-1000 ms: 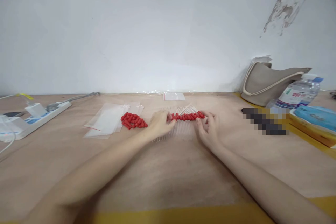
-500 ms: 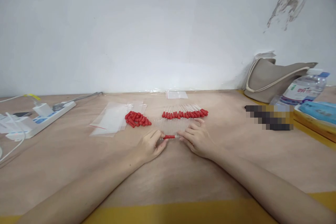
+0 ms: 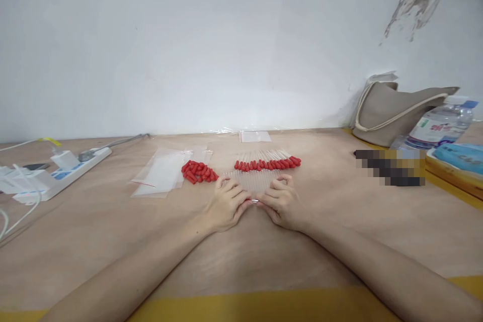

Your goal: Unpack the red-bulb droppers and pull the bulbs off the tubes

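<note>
My left hand point(image 3: 227, 206) and my right hand point(image 3: 281, 203) meet fingertip to fingertip over the wooden table point(image 3: 241, 256), both curled in a pinch on one thin clear tube point(image 3: 254, 202) between them. Just beyond the fingers lies a row of bare clear tubes point(image 3: 253, 181). Behind that sits a row of tubes with red caps point(image 3: 267, 163). A loose pile of red caps point(image 3: 198, 171) lies to the left of my left hand.
Clear plastic bags point(image 3: 160, 175) lie left of the caps, and a small bag point(image 3: 255, 136) by the wall. A white power strip point(image 3: 56, 173) with cables is far left. A grey bag point(image 3: 392, 113), a water bottle point(image 3: 437, 128) and a blue pack point(image 3: 458, 157) are right.
Both hands came back from the far capped row toward me. Half a second ago a red cap showed between the fingers; now the fingers close over it and it is hidden.
</note>
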### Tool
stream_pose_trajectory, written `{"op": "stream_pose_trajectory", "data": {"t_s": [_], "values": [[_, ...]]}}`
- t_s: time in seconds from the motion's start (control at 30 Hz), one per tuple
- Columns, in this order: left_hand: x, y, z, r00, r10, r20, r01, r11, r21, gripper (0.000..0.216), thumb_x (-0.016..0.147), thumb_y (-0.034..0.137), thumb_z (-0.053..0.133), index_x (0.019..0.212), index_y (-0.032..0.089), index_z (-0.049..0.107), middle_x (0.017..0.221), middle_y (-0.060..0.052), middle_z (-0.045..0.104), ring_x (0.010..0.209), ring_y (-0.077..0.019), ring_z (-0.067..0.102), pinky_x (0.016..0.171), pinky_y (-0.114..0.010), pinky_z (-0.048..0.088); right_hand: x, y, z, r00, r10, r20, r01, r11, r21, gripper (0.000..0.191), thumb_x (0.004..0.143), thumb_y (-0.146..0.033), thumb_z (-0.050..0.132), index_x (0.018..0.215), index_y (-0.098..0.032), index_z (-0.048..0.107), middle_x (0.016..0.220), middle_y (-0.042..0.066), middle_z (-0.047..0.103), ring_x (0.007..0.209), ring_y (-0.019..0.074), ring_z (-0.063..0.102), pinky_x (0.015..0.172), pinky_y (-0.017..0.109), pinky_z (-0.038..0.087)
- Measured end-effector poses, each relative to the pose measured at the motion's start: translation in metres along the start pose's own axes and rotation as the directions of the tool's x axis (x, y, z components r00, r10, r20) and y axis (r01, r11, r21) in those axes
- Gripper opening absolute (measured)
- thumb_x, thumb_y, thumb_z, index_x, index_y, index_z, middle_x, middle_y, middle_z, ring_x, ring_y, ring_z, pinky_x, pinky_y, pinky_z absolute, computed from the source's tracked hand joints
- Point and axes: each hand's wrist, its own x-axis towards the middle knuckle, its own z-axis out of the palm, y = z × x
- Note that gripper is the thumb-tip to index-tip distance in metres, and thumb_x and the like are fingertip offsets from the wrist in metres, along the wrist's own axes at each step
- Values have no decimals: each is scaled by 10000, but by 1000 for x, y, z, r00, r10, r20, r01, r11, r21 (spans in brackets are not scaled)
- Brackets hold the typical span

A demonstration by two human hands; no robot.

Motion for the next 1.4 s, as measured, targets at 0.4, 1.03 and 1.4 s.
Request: {"op": "stream_pose_trajectory", "data": {"t_s": [0.4,1.03,1.4], "values": [[-6,-2,-2,997,42,69,-37,997,-70,332,890,238,284,670,162,521,631,-19,549,674,-144,435,788,-357,278,-12,3,-4,992,-58,117,60,998,-16,294,877,-204,374,1034,-372,557,693,-66,607,717,85,486,851,307,225],[-15,-35,-31,902,-407,-142,376,905,-200,355,877,287,209,598,187,404,586,-8,499,575,-145,446,670,-311,345,-20,33,-20,943,334,17,-326,930,-172,286,861,-273,408,1059,-384,581,716,-36,630,776,125,528,899,377,186],[-14,-169,-68,509,-855,101,850,517,97,319,716,337,414,862,157,632,980,-76,657,921,-237,583,766,-265,419,-6,43,-33,642,743,191,-650,659,-379,300,783,-249,385,824,-256,681,667,47,667,682,199,574,751,387,226]]}}
